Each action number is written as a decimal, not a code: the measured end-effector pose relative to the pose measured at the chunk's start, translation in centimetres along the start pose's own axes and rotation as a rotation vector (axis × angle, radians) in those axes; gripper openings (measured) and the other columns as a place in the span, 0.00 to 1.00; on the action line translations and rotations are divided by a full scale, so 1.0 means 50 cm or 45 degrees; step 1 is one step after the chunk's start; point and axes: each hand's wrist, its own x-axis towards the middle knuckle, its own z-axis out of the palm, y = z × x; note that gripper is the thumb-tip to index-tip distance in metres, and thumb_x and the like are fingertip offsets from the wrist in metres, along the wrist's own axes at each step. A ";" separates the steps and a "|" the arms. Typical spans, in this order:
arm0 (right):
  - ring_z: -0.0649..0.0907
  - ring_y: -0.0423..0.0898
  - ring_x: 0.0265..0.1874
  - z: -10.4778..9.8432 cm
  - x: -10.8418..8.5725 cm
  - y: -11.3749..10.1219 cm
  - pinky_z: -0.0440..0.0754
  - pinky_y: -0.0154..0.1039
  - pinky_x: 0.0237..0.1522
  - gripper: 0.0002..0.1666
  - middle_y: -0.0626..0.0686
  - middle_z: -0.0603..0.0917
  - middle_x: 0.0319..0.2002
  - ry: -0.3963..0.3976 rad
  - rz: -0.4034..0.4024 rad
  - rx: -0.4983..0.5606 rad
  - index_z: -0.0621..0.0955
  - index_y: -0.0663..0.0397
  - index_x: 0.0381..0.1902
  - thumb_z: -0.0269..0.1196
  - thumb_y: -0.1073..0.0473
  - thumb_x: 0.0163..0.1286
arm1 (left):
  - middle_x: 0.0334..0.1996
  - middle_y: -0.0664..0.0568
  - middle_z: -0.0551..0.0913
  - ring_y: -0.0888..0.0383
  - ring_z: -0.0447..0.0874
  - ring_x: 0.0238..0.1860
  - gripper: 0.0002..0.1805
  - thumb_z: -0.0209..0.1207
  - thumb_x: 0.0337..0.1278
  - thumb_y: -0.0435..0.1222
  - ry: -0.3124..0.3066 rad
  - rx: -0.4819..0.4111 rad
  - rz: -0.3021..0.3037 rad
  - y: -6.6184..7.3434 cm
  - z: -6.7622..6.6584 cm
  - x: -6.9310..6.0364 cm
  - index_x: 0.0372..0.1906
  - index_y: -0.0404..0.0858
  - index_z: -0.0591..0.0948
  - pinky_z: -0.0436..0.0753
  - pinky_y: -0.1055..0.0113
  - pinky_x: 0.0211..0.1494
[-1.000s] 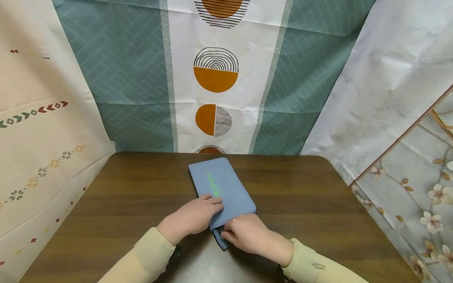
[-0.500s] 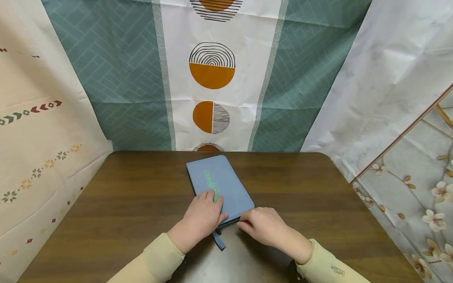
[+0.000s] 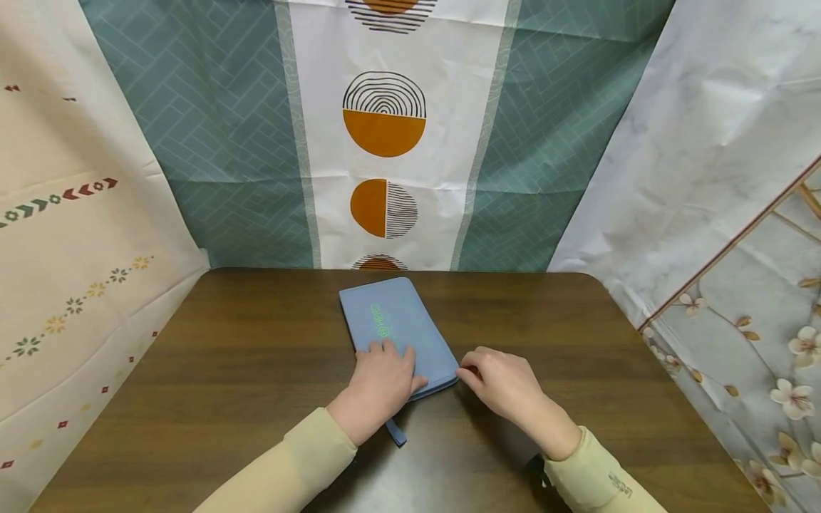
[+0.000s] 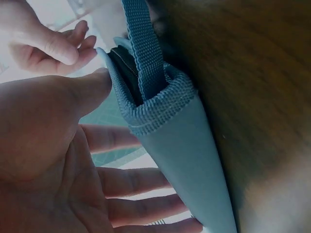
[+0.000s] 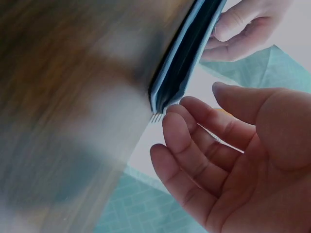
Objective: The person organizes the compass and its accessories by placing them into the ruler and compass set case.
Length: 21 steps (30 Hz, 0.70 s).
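Observation:
A flat blue zip case (image 3: 426, 345) with green lettering lies slanted on the table, its near edge showing a dark zip band (image 4: 127, 73). My left hand (image 3: 383, 381) rests on its top cover, fingers spread, thumb tip at the near edge. A short blue wrist strap (image 3: 395, 432) sticks out from the near left corner, partly under that hand. My right hand (image 3: 502, 377) is at the near right corner, fingers loosely curled. In the right wrist view its thumb stands apart from the fingers (image 5: 194, 160), with nothing seen between them. No zip pull can be made out.
The brown wooden table (image 3: 269, 320) extends around the case on all sides. Behind it hangs a green and white patterned cloth (image 3: 244, 142). A cream cloth (image 3: 77, 235) borders the left side, a marbled floral one (image 3: 705, 178) the right.
My right hand has moved from beside the strap rightward along the near edge to the right corner. The left hand has shifted slightly right over the cover, fingers spreading.

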 end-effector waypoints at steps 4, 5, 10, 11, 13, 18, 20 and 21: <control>0.86 0.41 0.31 0.003 0.002 0.012 0.84 0.46 0.34 0.04 0.39 0.87 0.34 -0.001 0.018 0.006 0.91 0.42 0.38 0.76 0.53 0.75 | 0.48 0.33 0.87 0.36 0.88 0.44 0.31 0.63 0.76 0.63 -0.030 0.082 -0.025 0.008 -0.003 0.004 0.57 0.39 0.86 0.90 0.42 0.43; 0.87 0.42 0.32 0.002 0.002 0.015 0.85 0.47 0.35 0.04 0.40 0.87 0.34 -0.005 0.023 0.006 0.92 0.42 0.38 0.76 0.52 0.75 | 0.49 0.33 0.87 0.36 0.88 0.45 0.31 0.63 0.76 0.63 -0.028 0.107 -0.022 0.010 -0.002 0.003 0.58 0.39 0.86 0.90 0.43 0.43; 0.88 0.43 0.34 -0.003 0.007 0.019 0.86 0.49 0.37 0.03 0.41 0.88 0.36 -0.031 0.038 0.021 0.92 0.43 0.40 0.76 0.53 0.75 | 0.50 0.34 0.86 0.38 0.87 0.46 0.31 0.62 0.77 0.63 -0.008 0.167 -0.014 0.016 0.003 -0.003 0.64 0.42 0.87 0.90 0.44 0.46; 0.88 0.44 0.34 -0.004 0.008 0.018 0.86 0.49 0.37 0.03 0.41 0.89 0.36 -0.036 0.040 0.024 0.92 0.43 0.40 0.76 0.53 0.75 | 0.50 0.34 0.86 0.38 0.86 0.46 0.31 0.62 0.78 0.63 -0.011 0.164 -0.014 0.016 0.003 -0.004 0.65 0.43 0.87 0.89 0.44 0.47; 0.88 0.44 0.35 -0.005 0.009 0.018 0.86 0.49 0.37 0.03 0.41 0.89 0.37 -0.044 0.045 0.031 0.92 0.43 0.40 0.76 0.53 0.75 | 0.53 0.33 0.85 0.37 0.86 0.48 0.31 0.61 0.78 0.62 -0.035 0.151 -0.015 0.016 0.002 -0.003 0.68 0.44 0.86 0.89 0.43 0.49; 0.88 0.44 0.35 -0.007 0.009 0.019 0.86 0.50 0.38 0.03 0.41 0.89 0.37 -0.056 0.043 0.032 0.92 0.43 0.41 0.76 0.53 0.75 | 0.60 0.32 0.84 0.36 0.86 0.54 0.31 0.60 0.80 0.61 -0.088 0.142 -0.020 0.015 0.000 -0.004 0.71 0.46 0.85 0.88 0.42 0.53; 0.89 0.44 0.35 -0.008 0.010 0.020 0.86 0.50 0.38 0.03 0.41 0.89 0.37 -0.054 0.038 0.031 0.92 0.43 0.41 0.75 0.52 0.75 | 0.61 0.32 0.84 0.35 0.86 0.56 0.31 0.59 0.80 0.61 -0.092 0.142 -0.023 0.016 0.000 -0.005 0.71 0.46 0.85 0.88 0.41 0.54; 0.89 0.45 0.35 -0.008 0.010 0.021 0.87 0.51 0.39 0.03 0.41 0.89 0.37 -0.054 0.038 0.030 0.92 0.43 0.41 0.75 0.52 0.76 | 0.62 0.32 0.84 0.35 0.85 0.56 0.31 0.60 0.80 0.61 -0.092 0.141 -0.023 0.016 0.000 -0.005 0.71 0.46 0.85 0.88 0.41 0.54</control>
